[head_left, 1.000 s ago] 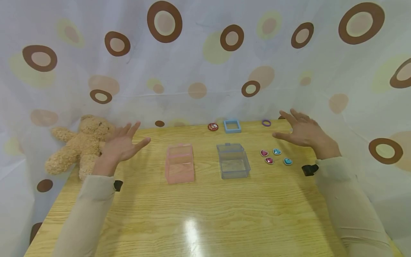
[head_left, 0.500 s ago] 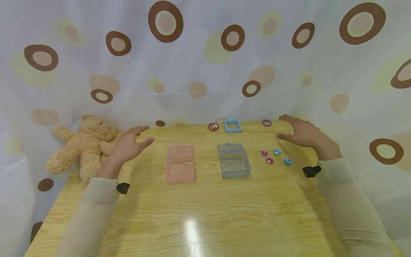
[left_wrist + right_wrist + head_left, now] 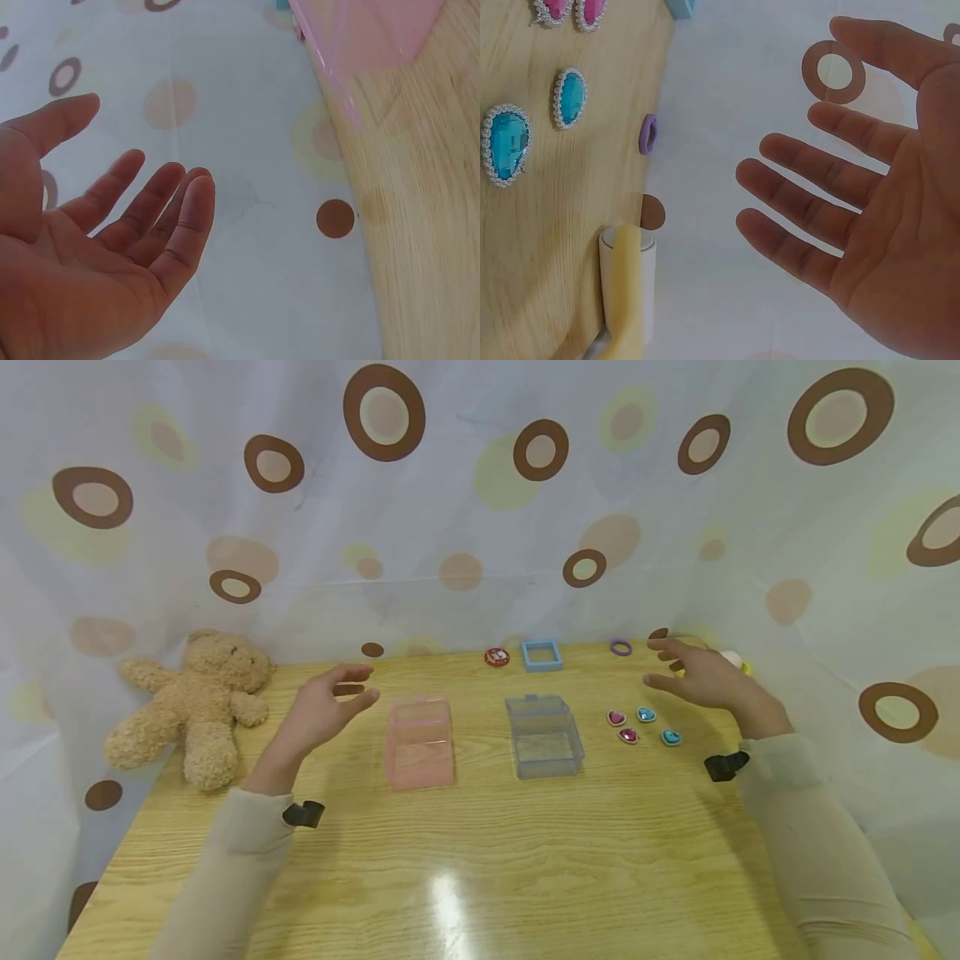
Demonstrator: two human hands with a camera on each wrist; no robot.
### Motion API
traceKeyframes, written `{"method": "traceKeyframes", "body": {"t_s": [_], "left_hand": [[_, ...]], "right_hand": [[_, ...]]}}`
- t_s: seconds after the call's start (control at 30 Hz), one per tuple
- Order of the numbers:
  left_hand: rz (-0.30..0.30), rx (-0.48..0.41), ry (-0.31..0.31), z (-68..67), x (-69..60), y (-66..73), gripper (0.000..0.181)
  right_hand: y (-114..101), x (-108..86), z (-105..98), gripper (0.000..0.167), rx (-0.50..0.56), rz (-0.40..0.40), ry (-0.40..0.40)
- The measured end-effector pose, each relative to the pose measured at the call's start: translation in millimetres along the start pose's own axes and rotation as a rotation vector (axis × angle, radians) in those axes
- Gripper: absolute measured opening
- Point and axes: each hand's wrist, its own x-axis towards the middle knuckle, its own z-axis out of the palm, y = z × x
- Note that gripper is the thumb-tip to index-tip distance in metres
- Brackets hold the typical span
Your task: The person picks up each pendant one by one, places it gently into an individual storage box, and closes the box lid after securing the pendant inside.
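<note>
My left hand (image 3: 322, 710) hovers over the table to the left of an open pink transparent box (image 3: 420, 768), its fingers loosely bent and holding nothing. In the left wrist view its palm faces the camera, with part of the pink box (image 3: 375, 37) at the top. On the other side, my right hand (image 3: 705, 677) is raised with fingers apart, also holding nothing. Close to it lie two pink gems (image 3: 628, 736) and two blue gems (image 3: 671, 737) with silvery beaded rims. An open grey-blue transparent box (image 3: 547, 767) stands between the pink box and the gems.
A teddy bear (image 3: 202, 702) leans at the table's left back. Along the back edge lie a red round badge (image 3: 497, 657), a blue square frame (image 3: 542, 667) and a purple ring (image 3: 621, 648). A white cylinder (image 3: 649, 285) with a yellow piece stands behind my right hand.
My left hand has moved right, away from the teddy bear and closer to the pink box, its fingers bending more. The right hand has barely shifted, its fingers now closer together.
</note>
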Motion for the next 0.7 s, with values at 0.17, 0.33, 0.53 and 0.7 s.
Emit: {"method": "traceKeyframes", "body": {"t_s": [0.17, 0.33, 0.53, 0.7], "left_hand": [[0.002, -0.078, 0.013, 11.0, -1.3, 4.1, 0.053], [0.018, -0.161, 0.016, 25.5, -2.7, 8.7, 0.054], [0.050, -0.235, 0.016, 45.3, -2.9, 16.4, 0.050], [0.041, -0.285, -0.011, 62.6, -2.4, 21.9, 0.049]], "right_hand": [[1, -0.2, 2, 0.070, 0.054, -0.013, 0.003], [7, 4.3, 8, 0.066, 0.089, -0.007, 0.004], [15, 7.6, 17, 0.061, 0.120, 0.007, 0.006], [18, 5.3, 25, 0.057, 0.134, 0.024, -0.004]]}}
